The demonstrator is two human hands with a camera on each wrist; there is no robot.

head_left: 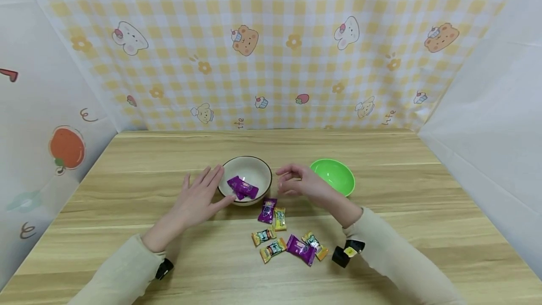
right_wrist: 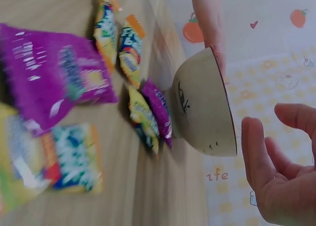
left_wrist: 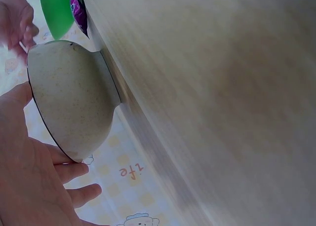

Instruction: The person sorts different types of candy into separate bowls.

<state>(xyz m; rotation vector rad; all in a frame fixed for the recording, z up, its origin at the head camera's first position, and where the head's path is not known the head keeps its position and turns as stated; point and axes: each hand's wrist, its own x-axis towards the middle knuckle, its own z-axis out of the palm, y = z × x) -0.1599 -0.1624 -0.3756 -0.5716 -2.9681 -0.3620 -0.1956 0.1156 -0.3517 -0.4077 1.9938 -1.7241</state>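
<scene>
"So, what fills most of the scene?"

"Mostly the yellow-checked cloth hanging at the far side, then the wooden table before it. Toward its far side, the pale bowl stands upright, slightly left of centre."

"And the hands?"

"The left hand lies at that bowl's left rim, fingers straight and spread, thumb at the near side; it touches the bowl without closing round it. The right hand hangs just right of the bowl, apart from it, fingers loosely bent, thumb and fingertips parted, nothing in them."

"What's past it?"

"The smaller green bowl, upright on the right. No packet shows in the part I can see."

"How far along, then?"

"Partway, I'd judge. Two purple packets lie overlapping in the pale bowl. One loose purple packet sits just on its near side, slightly right; another purple packet lies nearer and farther right."

"And the smallest?"

"Four yellow packets: one beside the loose purple one, two nearer, one up against the nearest purple. With six packets outside the bowls, I'd say most remains."
</scene>
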